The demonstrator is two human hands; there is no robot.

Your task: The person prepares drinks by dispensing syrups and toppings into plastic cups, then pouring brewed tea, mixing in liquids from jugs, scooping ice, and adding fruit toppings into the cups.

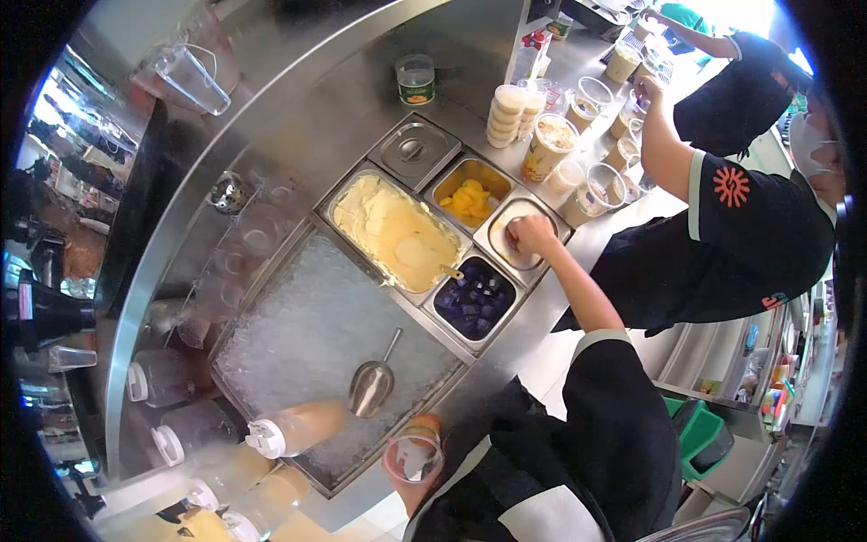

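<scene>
At the bottom, my left hand (pixel 414 465) is wrapped round a clear plastic cup (pixel 417 452) with an orange layer inside. My right hand (pixel 533 235) is closed at the middle of a metal lid (pixel 515 257) lying on a steel pan; its fingers seem to grip the lid's knob. Around that pan are a pan of yellow pieces (pixel 471 200), a pan of dark purple cubes (pixel 474 298) and a long pan of pale yellow cream (pixel 397 233) with a spoon handle at its edge. Another lidded pan (pixel 413 152) sits at the upper left.
A metal scoop (pixel 372 384) rests on the ice bin (pixel 307 334). Pitchers (pixel 293 432) stand along the lower left. Filled cups (pixel 553 140) and stacked small tubs (pixel 506 116) line the counter at upper right. A co-worker (pixel 741 226) stands at right, another person (pixel 736 90) beyond.
</scene>
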